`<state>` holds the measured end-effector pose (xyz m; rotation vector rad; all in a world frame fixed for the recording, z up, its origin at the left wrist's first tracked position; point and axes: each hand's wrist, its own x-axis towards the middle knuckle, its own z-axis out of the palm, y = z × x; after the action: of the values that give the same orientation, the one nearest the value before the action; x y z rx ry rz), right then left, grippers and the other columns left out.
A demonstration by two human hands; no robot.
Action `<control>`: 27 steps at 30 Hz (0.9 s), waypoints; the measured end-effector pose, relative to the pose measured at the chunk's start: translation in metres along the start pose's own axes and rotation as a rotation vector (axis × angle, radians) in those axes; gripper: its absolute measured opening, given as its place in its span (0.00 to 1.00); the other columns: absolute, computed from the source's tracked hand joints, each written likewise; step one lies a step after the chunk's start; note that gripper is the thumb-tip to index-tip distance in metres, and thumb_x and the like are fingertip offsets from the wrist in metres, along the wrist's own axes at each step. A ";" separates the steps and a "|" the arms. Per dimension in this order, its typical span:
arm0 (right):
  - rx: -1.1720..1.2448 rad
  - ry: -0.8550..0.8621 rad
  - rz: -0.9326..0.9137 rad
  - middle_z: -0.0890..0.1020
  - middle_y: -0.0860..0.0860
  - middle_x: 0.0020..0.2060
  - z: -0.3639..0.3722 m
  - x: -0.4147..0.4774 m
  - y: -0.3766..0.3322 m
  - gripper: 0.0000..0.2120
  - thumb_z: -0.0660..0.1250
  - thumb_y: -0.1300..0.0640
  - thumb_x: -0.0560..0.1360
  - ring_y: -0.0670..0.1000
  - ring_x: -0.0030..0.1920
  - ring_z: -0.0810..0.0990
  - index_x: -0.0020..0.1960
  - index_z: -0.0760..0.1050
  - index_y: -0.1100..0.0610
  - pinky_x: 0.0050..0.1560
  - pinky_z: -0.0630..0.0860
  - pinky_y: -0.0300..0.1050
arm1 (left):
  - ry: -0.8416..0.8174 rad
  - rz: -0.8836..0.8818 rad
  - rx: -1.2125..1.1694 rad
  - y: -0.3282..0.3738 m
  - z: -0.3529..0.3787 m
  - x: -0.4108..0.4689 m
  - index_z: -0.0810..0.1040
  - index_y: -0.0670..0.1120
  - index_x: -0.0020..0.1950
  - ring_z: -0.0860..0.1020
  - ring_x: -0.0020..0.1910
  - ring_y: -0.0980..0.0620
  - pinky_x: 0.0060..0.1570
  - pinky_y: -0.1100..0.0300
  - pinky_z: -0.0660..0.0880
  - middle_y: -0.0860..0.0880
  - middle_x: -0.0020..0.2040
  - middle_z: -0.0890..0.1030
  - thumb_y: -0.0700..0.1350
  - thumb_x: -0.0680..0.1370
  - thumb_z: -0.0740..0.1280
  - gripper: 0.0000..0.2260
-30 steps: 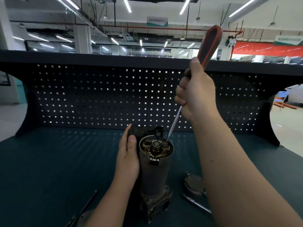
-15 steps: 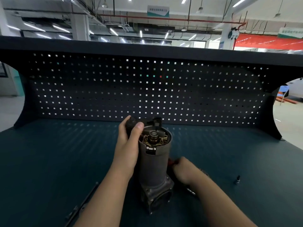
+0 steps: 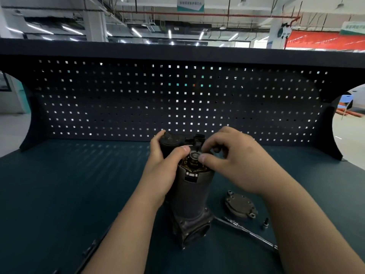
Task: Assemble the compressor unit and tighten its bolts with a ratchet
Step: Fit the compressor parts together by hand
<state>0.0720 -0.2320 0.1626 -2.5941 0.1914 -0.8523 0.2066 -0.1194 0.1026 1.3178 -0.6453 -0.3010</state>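
Note:
The dark cylindrical compressor unit [image 3: 192,194] stands upright on the bench, its open top showing a round bearing [image 3: 194,155] and brass parts. My left hand [image 3: 165,165] grips the upper left side of the housing, thumb on the rim. My right hand [image 3: 231,157] reaches over the top from the right, thumb and curled fingers pinching at the bearing. A round metal end cover [image 3: 240,206] lies to the right of the base. The ratchet [image 3: 246,232] lies beside it, partly hidden by my right forearm.
A small socket or bolt [image 3: 265,224] stands right of the ratchet. A long dark tool [image 3: 92,250] lies at the lower left. The dark teal bench top [image 3: 69,184] ends at a perforated back panel [image 3: 177,99].
My right hand held a screwdriver above the unit, then dropped to the bench at the unit's base without it, and now has risen to the top of the unit. The left hand kept its grip.

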 end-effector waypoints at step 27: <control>-0.076 -0.161 0.553 0.81 0.50 0.54 0.042 -0.023 0.126 0.26 0.74 0.42 0.67 0.51 0.52 0.80 0.61 0.73 0.51 0.52 0.75 0.42 | -0.037 0.047 0.015 -0.009 0.001 0.002 0.64 0.73 0.66 0.71 0.66 0.56 0.69 0.46 0.66 0.58 0.68 0.72 0.76 0.65 0.58 0.30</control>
<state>0.0783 -0.3272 0.0671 -2.4623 0.8580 -0.4399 0.2091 -0.1236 0.0944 1.3123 -0.7100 -0.2831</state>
